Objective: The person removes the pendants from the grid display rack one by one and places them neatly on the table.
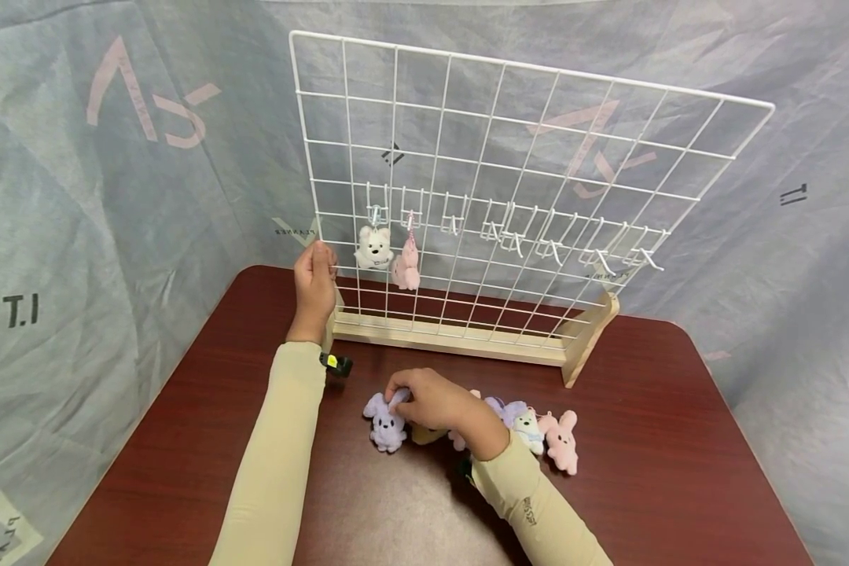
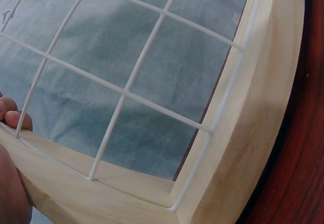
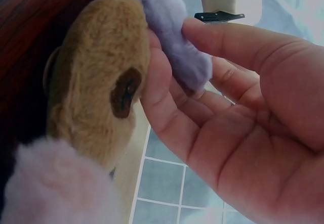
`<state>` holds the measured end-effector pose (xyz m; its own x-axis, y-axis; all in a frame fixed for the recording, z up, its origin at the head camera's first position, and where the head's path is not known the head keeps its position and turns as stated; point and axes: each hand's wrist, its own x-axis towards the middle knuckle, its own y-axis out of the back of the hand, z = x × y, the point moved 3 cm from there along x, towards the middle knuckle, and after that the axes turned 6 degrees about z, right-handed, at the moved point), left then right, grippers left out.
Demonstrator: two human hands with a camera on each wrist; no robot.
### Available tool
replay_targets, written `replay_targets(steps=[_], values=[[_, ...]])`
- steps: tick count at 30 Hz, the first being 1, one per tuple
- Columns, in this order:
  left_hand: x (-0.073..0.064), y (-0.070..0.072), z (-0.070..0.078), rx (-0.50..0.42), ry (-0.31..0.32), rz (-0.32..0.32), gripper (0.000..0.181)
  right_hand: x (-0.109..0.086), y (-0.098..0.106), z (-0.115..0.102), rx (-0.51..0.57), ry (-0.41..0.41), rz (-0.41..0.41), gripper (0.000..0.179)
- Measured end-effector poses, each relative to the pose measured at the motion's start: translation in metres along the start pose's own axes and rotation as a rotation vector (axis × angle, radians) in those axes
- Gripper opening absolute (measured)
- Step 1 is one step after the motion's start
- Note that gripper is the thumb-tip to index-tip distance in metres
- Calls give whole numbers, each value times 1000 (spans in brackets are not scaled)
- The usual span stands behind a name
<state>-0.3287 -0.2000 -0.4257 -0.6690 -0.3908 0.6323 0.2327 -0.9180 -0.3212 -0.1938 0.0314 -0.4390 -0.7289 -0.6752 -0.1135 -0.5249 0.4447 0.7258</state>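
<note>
My left hand (image 1: 315, 287) grips the left edge of a white wire grid rack (image 1: 491, 116), thumb in front, where it meets the wooden frame (image 2: 253, 128). Over the table, my right hand (image 1: 435, 405) pinches the ear of a light purple bunny plush (image 1: 387, 432) between thumb and fingers. Seen from the right wrist, that purple ear (image 3: 169, 27) lies between the fingers. Right against the fingers is a brown plush (image 3: 96, 77), mostly covered by the hand in the head view. A fluffy pink plush (image 3: 61, 183) sits beside the brown one.
A white bear plush (image 1: 374, 248) and a pink plush (image 1: 407, 269) hang from the rack's left hooks. Several bare hooks (image 1: 512, 242) continue rightward. On the dark red table (image 1: 368, 519), another purple plush (image 1: 512, 411), a white bear (image 1: 528, 432) and a pink bunny (image 1: 562, 446) lie right of my hand.
</note>
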Motion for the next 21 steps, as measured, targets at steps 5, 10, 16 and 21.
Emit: replay_targets(steps=[5, 10, 16, 21], values=[[0, 0, 0, 20, -4, -5, 52, 1, -2, 2, -18, -6, 26, 7], [0, 0, 1, 25, -5, -3, 53, 2, -3, 3, -29, -10, 54, 10], [-1, 0, 1, 20, 2, 0, 50, 2, -2, 4, -57, 2, 78, 13], [0, 0, 1, 28, 3, 4, 48, 2, 0, 4, -58, 15, 95, 14]])
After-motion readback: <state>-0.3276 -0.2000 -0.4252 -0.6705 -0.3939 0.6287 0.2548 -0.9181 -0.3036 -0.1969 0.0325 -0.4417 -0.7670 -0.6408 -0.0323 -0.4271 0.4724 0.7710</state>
